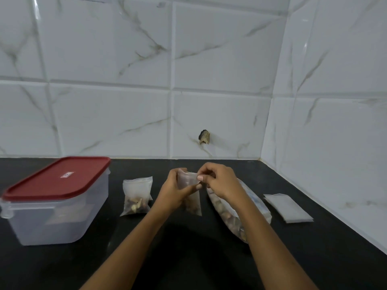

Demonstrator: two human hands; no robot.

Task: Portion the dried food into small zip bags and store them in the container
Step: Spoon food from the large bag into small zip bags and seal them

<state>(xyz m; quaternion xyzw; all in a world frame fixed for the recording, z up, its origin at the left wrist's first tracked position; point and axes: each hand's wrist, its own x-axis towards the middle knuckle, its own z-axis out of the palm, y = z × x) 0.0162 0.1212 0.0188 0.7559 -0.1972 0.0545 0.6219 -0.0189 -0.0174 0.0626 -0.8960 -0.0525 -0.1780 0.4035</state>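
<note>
— Plastic film, thin and soft: the bag [187, 181] weighs almost nothing, I judge, with only some dried pieces [192, 207] in its bottom. It will probably crumple and slip.
— So where do you take it?
— By the stiffer zip strip on top. My left grip [178, 189] is closed around the upper part, and my right grip [217, 181] pinches the top edge. The bag hangs low over the desk [188, 258]; I cannot tell if it touches.
— And the count?
— One bag in hand, one filled bag [137, 197] to its left, one big bag [222, 208] under my right arm, one container [52, 222] with its red lid [56, 178] on. The empty bags [288, 208] are stacked, so I cannot count them.
</note>
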